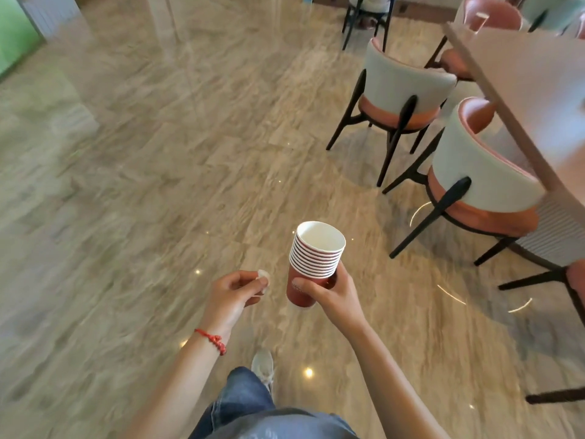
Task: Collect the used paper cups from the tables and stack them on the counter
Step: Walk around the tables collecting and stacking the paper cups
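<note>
Item 1: green wall panel at the far left edge, with the polished beige marble-patterned floor spreading from it across the whole view; small ceiling-light reflections dot the floor.

Item 2: my left hand, fingers curled, pinching a small crumpled white scrap between thumb and fingertips. What the scrap is made of I cannot tell. A red knotted cord bracelet circles that wrist.

Item 3: my blue denim trouser leg and 1 white shoe, low in the view between my forearms.

Item 4: the nested stack of red paper cups with white insides, held upright in the air over the floor, just right of my left hand and not touching it. About 10 white rims show, 1 above the other. The lowest cup carries a pale printed mark under my thumb; it is too blurred to read.

Item 5: my right hand, wrapped round the lower part of the stack, thumb on the near side, fingers behind.

Item 6: 2 chairs with white curved backs, salmon-orange seats and black legs, pushed toward a pale pink-topped table at the right edge. More chairs stand behind them, partly cut off.
</note>
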Motion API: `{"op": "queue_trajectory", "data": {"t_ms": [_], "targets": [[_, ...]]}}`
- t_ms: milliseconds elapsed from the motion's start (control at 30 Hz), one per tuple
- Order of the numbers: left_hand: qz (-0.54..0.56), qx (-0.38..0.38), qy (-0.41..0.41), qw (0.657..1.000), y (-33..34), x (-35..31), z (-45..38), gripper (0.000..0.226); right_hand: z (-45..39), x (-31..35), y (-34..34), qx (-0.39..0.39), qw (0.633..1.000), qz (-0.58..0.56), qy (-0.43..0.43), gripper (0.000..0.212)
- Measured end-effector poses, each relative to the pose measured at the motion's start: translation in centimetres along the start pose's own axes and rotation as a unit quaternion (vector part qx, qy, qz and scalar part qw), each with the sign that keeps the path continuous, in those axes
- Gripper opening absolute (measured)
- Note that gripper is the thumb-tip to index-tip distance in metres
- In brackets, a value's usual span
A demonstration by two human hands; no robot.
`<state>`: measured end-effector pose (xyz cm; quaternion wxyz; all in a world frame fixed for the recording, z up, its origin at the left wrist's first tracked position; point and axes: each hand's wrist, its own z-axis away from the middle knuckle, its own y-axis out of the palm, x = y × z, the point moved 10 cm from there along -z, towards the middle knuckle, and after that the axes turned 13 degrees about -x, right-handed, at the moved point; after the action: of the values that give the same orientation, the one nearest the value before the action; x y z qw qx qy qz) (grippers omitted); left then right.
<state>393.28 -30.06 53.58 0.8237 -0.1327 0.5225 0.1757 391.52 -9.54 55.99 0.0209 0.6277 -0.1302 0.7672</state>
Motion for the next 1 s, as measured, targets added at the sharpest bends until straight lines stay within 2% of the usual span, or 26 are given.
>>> {"op": "queue_trajectory", "data": {"t_ms": [133, 367, 633, 1000], "targets": [[-0.008, 0.005, 0.002, 1.0, 3.0, -4.4, -8.0, 0.005, -7.9, 2.5, 2.6, -0.003, 1.0, -0.002, -0.001, 0.054], [-0.002, -0.008, -0.019, 1.0, 8.1, -8.4, -19.6, 0.006, -19.8, 2.6, 6.4, 0.01, 0.999, -0.002, 0.035, 0.057], [0.0, -0.042, -0.022, 0.999, 16.3, -14.7, -33.8, 0.009, -38.2, 5.8, 9.8, 0.039, 0.999, -0.004, 0.028, 0.057], [-0.008, -0.026, -0.013, 1.0, 26.2, -24.0, -50.9, 0.006, -59.9, 10.8, 13.3, 0.035, 0.999, -0.005, 0.032, 0.057]]}}
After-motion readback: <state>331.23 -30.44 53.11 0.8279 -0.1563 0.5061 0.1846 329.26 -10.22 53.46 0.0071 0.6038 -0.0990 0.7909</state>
